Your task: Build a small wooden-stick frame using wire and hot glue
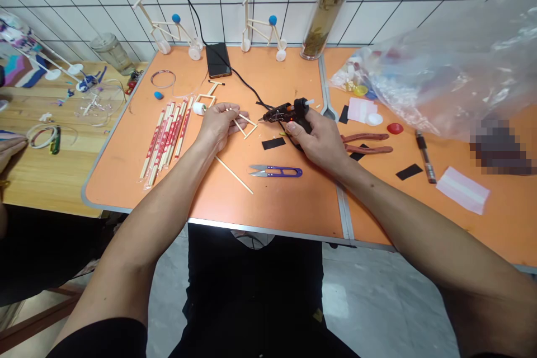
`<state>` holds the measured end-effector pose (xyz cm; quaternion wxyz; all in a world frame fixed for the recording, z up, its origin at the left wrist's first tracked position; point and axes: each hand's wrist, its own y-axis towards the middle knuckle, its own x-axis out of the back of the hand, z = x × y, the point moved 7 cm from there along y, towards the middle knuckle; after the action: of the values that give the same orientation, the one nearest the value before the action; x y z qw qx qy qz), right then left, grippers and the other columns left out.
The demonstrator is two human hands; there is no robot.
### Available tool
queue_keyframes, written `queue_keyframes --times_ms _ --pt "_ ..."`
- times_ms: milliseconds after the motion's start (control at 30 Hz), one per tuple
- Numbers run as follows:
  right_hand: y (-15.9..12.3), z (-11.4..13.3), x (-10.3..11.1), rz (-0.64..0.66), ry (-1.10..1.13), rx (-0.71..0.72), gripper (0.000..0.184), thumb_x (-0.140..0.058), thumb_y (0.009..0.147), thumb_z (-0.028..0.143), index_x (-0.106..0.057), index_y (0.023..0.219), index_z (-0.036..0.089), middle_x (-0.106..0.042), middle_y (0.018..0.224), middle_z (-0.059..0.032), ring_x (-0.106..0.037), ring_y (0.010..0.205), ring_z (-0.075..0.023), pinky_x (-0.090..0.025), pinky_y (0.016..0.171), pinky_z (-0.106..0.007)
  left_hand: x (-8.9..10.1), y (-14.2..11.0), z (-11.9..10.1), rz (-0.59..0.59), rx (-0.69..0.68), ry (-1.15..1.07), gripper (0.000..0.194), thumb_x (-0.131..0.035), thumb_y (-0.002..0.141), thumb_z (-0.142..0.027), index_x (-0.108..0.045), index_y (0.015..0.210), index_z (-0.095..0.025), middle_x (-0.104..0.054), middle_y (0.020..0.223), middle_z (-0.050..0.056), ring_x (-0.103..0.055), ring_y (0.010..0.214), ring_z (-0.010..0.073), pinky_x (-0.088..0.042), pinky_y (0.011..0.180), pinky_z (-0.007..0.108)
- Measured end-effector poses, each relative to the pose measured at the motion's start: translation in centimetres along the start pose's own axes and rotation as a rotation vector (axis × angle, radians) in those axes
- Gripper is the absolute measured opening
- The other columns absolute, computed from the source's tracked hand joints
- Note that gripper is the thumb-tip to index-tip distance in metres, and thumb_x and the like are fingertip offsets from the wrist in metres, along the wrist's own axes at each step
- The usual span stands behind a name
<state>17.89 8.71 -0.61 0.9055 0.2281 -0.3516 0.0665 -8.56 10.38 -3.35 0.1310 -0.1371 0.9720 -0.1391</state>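
Note:
Between the fingers of my left hand (218, 126) is a small frame of wooden sticks (250, 130), its open corner pointing right. My right hand (321, 137) is closed round a black hot glue gun (289, 114) with a small red light. The gun's nozzle is just right of the frame, apart from it. Beyond my left hand lie another stick piece (206, 99) and a small white roll (199, 108). Below my hands are purple thread snips (277, 171), a loose stick (234, 174) and a black strip (273, 144).
Paper-wrapped chopsticks (168, 137) lie on the left. Two stick models with blue balls (176, 18) stand by the wall near a phone (218, 60) and a tall bottle (327, 11). Pliers (369, 144), a pen (426, 158) and a plastic bag (436, 78) are right. Another person's hand (12, 148) shows far left.

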Motion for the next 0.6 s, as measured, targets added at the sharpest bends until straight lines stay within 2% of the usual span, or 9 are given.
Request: queue_keyframes --times_ms 300,467,600 --pt "0.04 0.06 0.23 -0.010 0.053 -0.025 0.063 -0.063 0.109 0.073 -0.084 0.137 0.021 -0.087 0.109 -0.0120 -0.076 0.094 -0.0354 -0.058 0.084 -0.048 0.12 -0.09 0.01 -0.002 0.006 0.000 0.017 -0.065 0.106 -0.005 -0.068 0.094 -0.017 -0.085 0.086 0.007 -0.079 0.069 0.0141 -0.068 0.078 0.027" --pt "0.06 0.11 0.26 -0.008 0.075 -0.020 0.062 -0.064 0.108 0.073 -0.085 0.135 0.021 -0.088 0.111 -0.0116 -0.076 0.096 -0.0353 -0.059 0.085 -0.048 0.25 0.13 0.12 0.001 0.003 -0.003 0.015 -0.073 0.101 -0.006 -0.070 0.093 -0.018 -0.085 0.086 0.007 -0.080 0.071 0.0150 -0.069 0.083 0.030" --pt "0.04 0.01 0.10 0.007 0.059 -0.025 0.061 -0.065 0.108 0.074 -0.086 0.131 0.022 -0.087 0.106 -0.0112 -0.075 0.092 -0.0346 -0.058 0.081 -0.046 0.30 0.20 0.17 -0.001 0.001 0.003 0.015 -0.070 0.103 -0.006 -0.070 0.093 -0.018 -0.084 0.086 0.007 -0.080 0.073 0.0155 -0.069 0.085 0.030"
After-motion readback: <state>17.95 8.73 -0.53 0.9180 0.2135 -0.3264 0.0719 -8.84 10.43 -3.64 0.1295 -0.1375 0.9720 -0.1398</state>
